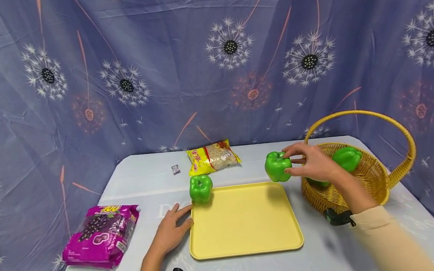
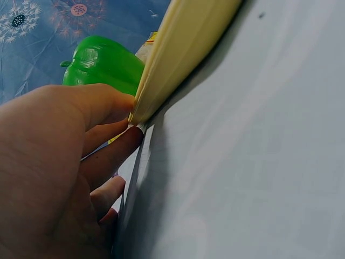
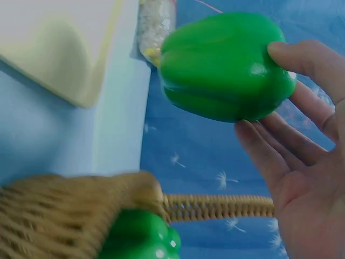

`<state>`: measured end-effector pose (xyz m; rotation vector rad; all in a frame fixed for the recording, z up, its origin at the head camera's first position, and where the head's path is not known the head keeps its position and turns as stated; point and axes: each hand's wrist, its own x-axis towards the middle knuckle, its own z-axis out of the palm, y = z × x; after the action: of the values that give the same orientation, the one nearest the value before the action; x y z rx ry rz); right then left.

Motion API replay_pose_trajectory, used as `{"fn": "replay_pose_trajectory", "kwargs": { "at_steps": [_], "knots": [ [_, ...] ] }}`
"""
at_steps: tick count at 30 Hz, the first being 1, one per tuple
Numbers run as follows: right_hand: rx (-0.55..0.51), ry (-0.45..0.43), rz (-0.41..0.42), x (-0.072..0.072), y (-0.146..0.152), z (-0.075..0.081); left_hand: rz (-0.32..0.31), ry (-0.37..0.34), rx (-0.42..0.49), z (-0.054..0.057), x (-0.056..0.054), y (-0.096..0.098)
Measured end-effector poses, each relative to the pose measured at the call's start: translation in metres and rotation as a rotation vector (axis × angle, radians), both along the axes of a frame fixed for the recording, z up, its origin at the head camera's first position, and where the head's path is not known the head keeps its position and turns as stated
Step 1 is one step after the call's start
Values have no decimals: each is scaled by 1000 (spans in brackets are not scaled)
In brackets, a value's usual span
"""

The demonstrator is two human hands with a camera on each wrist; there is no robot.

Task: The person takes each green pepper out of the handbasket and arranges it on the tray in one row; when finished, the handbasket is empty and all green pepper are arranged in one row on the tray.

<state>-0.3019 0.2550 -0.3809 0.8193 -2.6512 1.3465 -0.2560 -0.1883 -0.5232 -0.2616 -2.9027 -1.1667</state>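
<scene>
My right hand [image 1: 313,164] holds a shiny green bell pepper [image 1: 278,167] in its fingertips, above the tray's back right corner. In the right wrist view, the thumb lies on one side of this pepper [image 3: 226,67] and the fingers on the other. My left hand [image 1: 172,229] rests beside the yellow tray [image 1: 241,221], thumb and fingertips against its left rim. Close up in the left wrist view, those fingertips meet the tray's outer edge [image 2: 178,59]. Another green bell pepper [image 1: 200,188] sits at the tray's back left corner.
A wicker basket [image 1: 375,180] with a tall handle stands at the right, more green peppers [image 1: 347,158] inside. Behind the tray lies a yellow-and-clear food bag [image 1: 213,157], near a small wrapped piece [image 1: 175,169]. A purple grape-printed bag [image 1: 103,235] is at the left. Patterned cloth hangs behind the table.
</scene>
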Motion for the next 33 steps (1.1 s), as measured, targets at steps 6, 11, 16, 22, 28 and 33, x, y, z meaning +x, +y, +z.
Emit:
{"fn": "replay_pose_trajectory", "kwargs": {
  "at_steps": [6, 11, 16, 22, 28, 33],
  "knots": [
    [-38, 3, -16, 14, -25, 9, 6, -3, 7, -1, 2, -2],
    [-41, 10, -13, 14, -37, 6, 2, -14, 4, -1, 2, -1],
    [-19, 12, -9, -1, -42, -12, 6, -13, 9, 1, 2, 1],
    [-25, -7, -6, -21, -47, -38, 1, -16, 11, -1, 0, 2],
    [-28, -34, 4, -27, -62, -47, -1, -14, 6, -2, -2, 1],
    [-25, -57, 17, -29, -75, -53, -3, -16, 14, -1, -2, 1]
  ]
}}
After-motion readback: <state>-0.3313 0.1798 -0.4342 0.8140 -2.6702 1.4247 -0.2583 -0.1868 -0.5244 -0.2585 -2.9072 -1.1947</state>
